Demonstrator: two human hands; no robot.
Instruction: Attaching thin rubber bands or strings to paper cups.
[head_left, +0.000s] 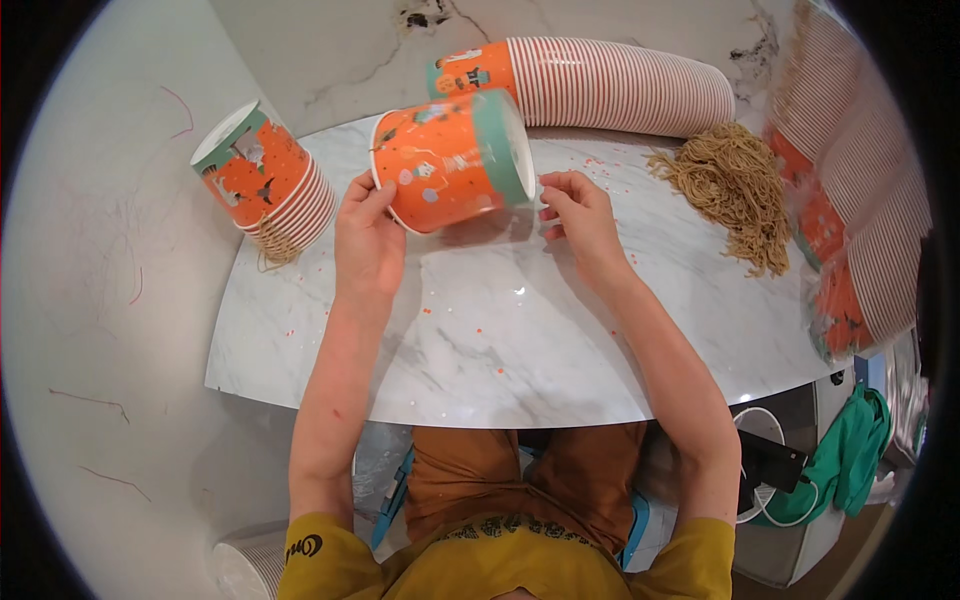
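My left hand (368, 228) grips an orange paper bucket (435, 160) with a green band by its white rim, thumb on the outside. The bucket lies tilted on its side above the table, its base toward the right. Close to that base is my right hand (582, 222), its fingers curled in toward the thumb. Whatever they may pinch is too small to make out. At the left stands a short upside-down stack of the same buckets (262, 170), with tan cords (275, 243) hanging at its lower side.
A long nested stack of buckets (620, 85) lies along the back of the marble-patterned table (490, 340). A heap of tan cords (735, 195) sits at the right, beside plastic-wrapped bucket stacks (870, 200). Small orange scraps dot the tabletop. A green cloth (850, 455) hangs at lower right.
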